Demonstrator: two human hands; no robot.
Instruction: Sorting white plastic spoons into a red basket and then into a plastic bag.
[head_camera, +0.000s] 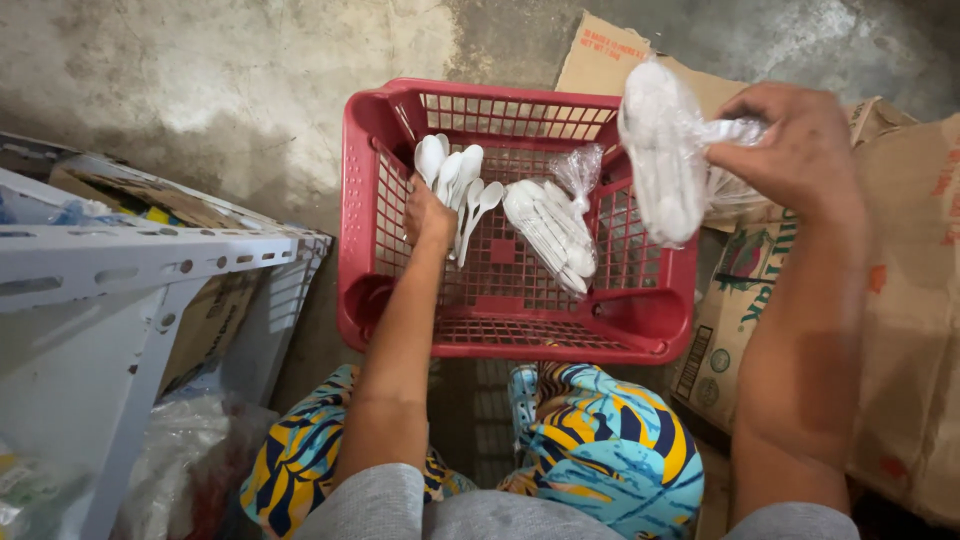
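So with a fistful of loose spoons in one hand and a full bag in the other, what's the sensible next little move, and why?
Probably lower the right hand and set its tied clear bag of white spoons into the red basket, beside the bagged bundle already lying there. The bag looks closed, and the left hand is busy holding loose spoons inside the basket.

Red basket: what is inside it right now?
Inside the red basket: a sealed clear bag of white spoons, and the left hand gripping loose white spoons. The handles inside the fist are hidden.
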